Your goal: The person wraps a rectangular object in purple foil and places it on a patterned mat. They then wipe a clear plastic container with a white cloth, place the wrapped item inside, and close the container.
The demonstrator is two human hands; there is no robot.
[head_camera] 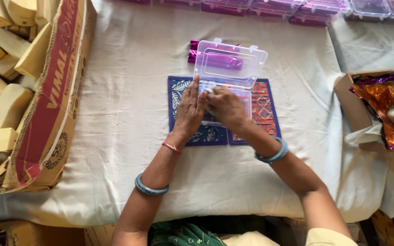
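— Clear plastic box (pixel 226 86), lid up, mid-worktop on two printed mats (pixel 192 136)?
— Yes. Left hand (pixel 189 111) flat against its left edge, right hand (pixel 225 107) curled inside. Bare cloth (pixel 128 114) between it and the left-edge carton (pixel 46 114).

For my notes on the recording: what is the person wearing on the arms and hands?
Both forearms are bare. The left hand side has a thin red thread at the wrist and a blue-grey bangle up the forearm. The right hand side has one light blue bangle. No gloves; rings cannot be told.
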